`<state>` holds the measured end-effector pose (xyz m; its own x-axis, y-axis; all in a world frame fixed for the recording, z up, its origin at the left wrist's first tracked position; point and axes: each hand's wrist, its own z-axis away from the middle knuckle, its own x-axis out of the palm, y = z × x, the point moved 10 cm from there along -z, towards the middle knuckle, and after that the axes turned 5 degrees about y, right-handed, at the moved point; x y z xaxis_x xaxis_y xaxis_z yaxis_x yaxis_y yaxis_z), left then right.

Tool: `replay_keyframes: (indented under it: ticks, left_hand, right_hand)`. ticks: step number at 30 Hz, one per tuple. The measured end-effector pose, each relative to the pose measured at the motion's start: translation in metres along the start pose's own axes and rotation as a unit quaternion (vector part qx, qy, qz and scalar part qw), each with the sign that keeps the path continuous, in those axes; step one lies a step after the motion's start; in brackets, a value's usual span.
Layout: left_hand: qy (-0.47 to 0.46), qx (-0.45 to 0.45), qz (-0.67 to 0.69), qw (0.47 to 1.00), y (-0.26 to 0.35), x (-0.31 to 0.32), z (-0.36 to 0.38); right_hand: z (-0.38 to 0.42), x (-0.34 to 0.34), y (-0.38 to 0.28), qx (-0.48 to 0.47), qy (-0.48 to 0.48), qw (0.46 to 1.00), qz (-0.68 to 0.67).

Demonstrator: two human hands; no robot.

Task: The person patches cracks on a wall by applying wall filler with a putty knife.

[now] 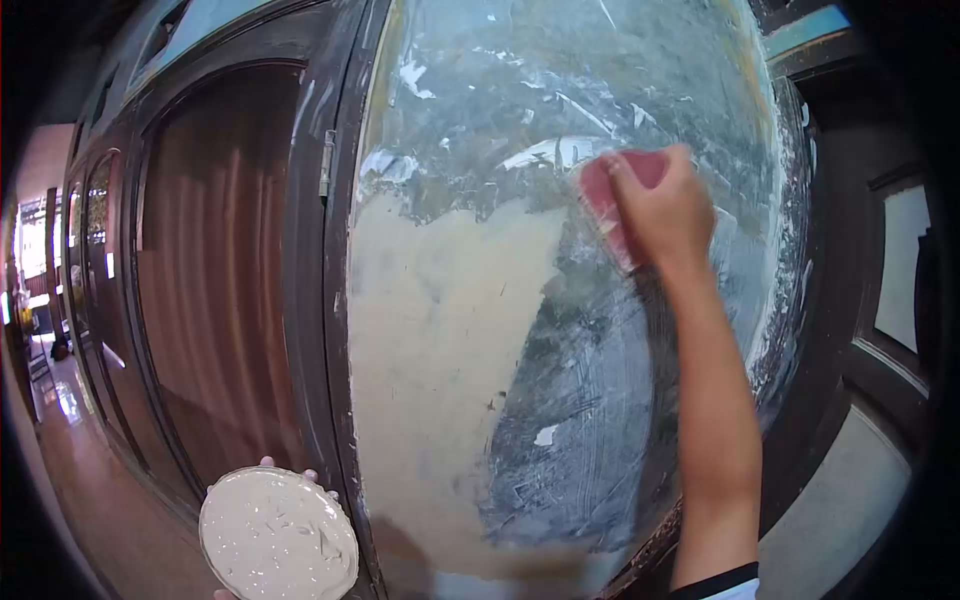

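Observation:
My right hand is closed round a flat red scraper, held against the wall at the upper right of the cream area. Cream paste covers the left and lower part of the wall; the grey-blue surface beside it is bare and scuffed. At the lower left, my left hand holds a round container of wet cream paste from beneath, with only its fingertips showing round the rim.
Left of the wall stands a dark door frame with a hinge and a brown curtained panel. Dark panelled woodwork is at the right. A shiny floor runs back at the far left.

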<state>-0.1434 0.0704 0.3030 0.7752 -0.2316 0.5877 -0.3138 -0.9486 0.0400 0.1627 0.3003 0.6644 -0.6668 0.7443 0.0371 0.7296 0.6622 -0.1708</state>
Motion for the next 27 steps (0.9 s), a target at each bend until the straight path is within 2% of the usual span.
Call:
replay_keyframes:
  ticks: [1, 2, 4, 5, 6, 7, 9, 10, 12, 13, 14, 15, 17, 19, 20, 21, 22, 24, 25, 27]
  left_hand:
    - [0.0, -0.002, 0.0, 1.0, -0.001, 0.0, 0.001]
    - [0.0, -0.005, -0.001, 1.0, -0.001, -0.001, 0.002]
    - [-0.001, -0.01, -0.004, 1.0, -0.001, -0.003, 0.004]
    - [-0.002, -0.011, -0.004, 1.0, -0.001, -0.003, 0.006]
    - [-0.12, 0.006, -0.066, 0.991, -0.002, 0.026, -0.001]
    - [-0.118, 0.004, -0.066, 0.991, -0.003, 0.037, -0.001]
    - [0.081, -0.027, 0.054, 0.995, -0.008, 0.026, -0.001]
    - [0.062, -0.026, 0.046, 0.997, -0.009, 0.031, -0.004]
    - [0.046, -0.027, 0.032, 0.998, -0.012, 0.03, -0.005]
    - [0.034, -0.023, 0.022, 0.999, -0.012, 0.031, -0.006]
    - [0.035, -0.014, 0.034, 0.999, -0.012, 0.035, -0.005]
    - [0.035, -0.014, 0.03, 0.999, -0.011, 0.036, -0.005]
    - [0.065, -0.028, 0.053, 0.996, -0.01, 0.031, -0.002]
    - [0.053, -0.036, 0.032, 0.997, -0.004, 0.028, -0.003]
    - [0.049, -0.03, 0.034, 0.998, -0.003, 0.027, -0.003]
    - [0.047, -0.024, 0.036, 0.998, -0.002, 0.027, -0.002]
    - [0.057, -0.021, 0.054, 0.997, -0.002, 0.025, -0.001]
    - [0.059, -0.022, 0.057, 0.996, -0.002, 0.022, -0.001]
    - [0.058, -0.023, 0.059, 0.996, -0.004, 0.021, -0.001]
    - [0.064, -0.027, 0.065, 0.995, -0.007, 0.02, 0.002]
  right_hand:
    - [-0.014, -0.015, 0.015, 0.029, 0.06, 0.998, 0.012]
    - [-0.008, -0.013, 0.019, 0.03, 0.057, 0.998, 0.014]
    - [0.021, -0.002, 0.008, -0.012, -0.014, 0.999, -0.045]
    - [0.052, 0.009, -0.01, -0.031, -0.088, 0.994, -0.049]
    - [0.09, 0.014, -0.037, -0.139, -0.116, 0.982, -0.055]
    - [0.132, 0.022, -0.059, -0.243, -0.142, 0.958, -0.06]
    - [0.197, 0.034, -0.088, -0.37, -0.17, 0.913, -0.044]
    - [0.189, 0.036, -0.086, -0.368, -0.17, 0.913, -0.045]
    - [0.128, 0.043, -0.067, -0.285, -0.136, 0.949, -0.012]
    - [0.085, 0.027, -0.05, -0.263, -0.009, 0.965, 0.016]
    - [0.04, 0.02, -0.022, -0.082, -0.082, 0.993, 0.015]
    - [0.008, 0.002, 0.006, -0.007, -0.004, 1.0, -0.025]
    - [-0.011, -0.016, 0.037, 0.072, 0.054, 0.996, -0.021]
    - [0.017, -0.002, 0.021, 0.024, 0.009, 1.0, 0.01]
    - [0.046, 0.01, 0.002, -0.019, -0.051, 0.997, -0.062]
    - [0.082, 0.027, -0.016, -0.086, -0.112, 0.987, -0.082]
    - [0.126, 0.025, -0.047, -0.229, -0.102, 0.965, -0.074]
    - [0.21, 0.039, -0.08, -0.365, -0.177, 0.91, -0.091]
    - [0.232, 0.041, -0.085, -0.397, -0.184, 0.896, -0.072]
    - [0.222, 0.057, -0.079, -0.386, -0.162, 0.908, -0.035]
